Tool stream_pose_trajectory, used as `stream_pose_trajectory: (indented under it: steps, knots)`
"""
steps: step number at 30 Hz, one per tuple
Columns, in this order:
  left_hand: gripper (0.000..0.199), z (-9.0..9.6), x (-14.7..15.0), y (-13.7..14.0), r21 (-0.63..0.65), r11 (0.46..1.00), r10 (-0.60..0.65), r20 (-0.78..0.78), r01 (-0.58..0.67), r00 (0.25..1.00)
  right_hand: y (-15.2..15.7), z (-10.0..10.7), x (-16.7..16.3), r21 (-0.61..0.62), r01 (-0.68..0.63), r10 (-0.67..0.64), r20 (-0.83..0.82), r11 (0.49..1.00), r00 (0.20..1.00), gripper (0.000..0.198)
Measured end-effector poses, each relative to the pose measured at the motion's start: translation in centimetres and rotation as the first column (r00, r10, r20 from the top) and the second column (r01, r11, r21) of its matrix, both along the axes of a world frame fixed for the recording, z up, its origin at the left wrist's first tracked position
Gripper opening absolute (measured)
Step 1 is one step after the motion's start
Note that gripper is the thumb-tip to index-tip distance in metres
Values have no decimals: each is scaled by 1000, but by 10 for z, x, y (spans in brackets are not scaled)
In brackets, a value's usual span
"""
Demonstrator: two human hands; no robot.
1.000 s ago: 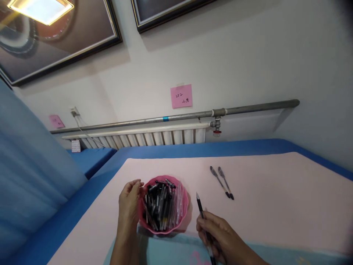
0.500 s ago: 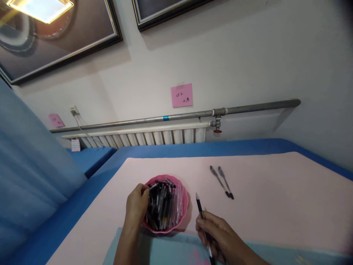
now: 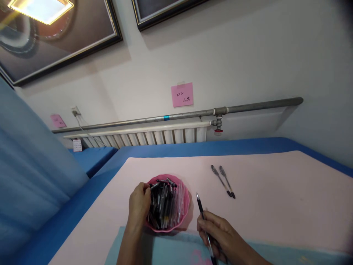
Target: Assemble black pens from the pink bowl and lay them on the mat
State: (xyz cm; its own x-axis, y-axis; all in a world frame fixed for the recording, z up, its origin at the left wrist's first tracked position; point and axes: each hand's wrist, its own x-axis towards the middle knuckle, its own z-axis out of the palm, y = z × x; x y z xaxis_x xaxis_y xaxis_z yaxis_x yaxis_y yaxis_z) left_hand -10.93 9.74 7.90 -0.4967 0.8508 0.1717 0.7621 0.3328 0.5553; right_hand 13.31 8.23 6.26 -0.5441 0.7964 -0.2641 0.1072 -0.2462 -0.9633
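A pink scalloped bowl (image 3: 186,211) full of pen parts (image 3: 165,206), black pieces and clear tubes, sits on the pink cover. My left hand (image 3: 139,202) is at the bowl's left rim, its fingers pinched over the edge; what they hold, if anything, is hidden. To the right of the bowl, my right hand (image 3: 217,233) grips a pen (image 3: 200,207) with a black grip and a clear barrel, its metal tip pointing up and away from me. Two capped pens (image 3: 221,180) (image 3: 227,182) lie side by side farther back on the right.
A pink cover (image 3: 270,198) lies over a blue bed-like surface (image 3: 198,149), with a light blue cloth (image 3: 171,250) along the near edge. Behind stand a white radiator (image 3: 154,137) and a pipe (image 3: 190,115). A blue curtain (image 3: 30,176) hangs at the left.
The whole view has shifted very slightly. Both hands keep nearly the same pose, the left at the bowl's rim and the right around the pen.
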Motion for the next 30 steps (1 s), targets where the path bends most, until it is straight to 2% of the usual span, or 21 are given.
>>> stream_pose_trajectory:
  steps: [6,10,18,25,30]
  knots:
    - [25,-3,16,14,-10,997,-81,-174,80,981,0,1,-1,-4,17,-17,-2,1000,1000,31]
    - [28,-5,18,17,-45,996,-82,-239,74,968,-1,2,-1,-1,18,-18,2,1000,1000,31]
    - [23,-6,19,20,-124,990,-96,-245,67,965,-1,3,0,7,8,-8,24,1000,1000,31]
    - [29,-5,18,16,-64,998,-17,-217,3,976,0,2,-1,21,-12,11,15,1000,1000,29]
    - [22,-8,21,20,-78,995,-72,-190,58,979,0,1,-3,26,-13,13,-5,1000,1000,29]
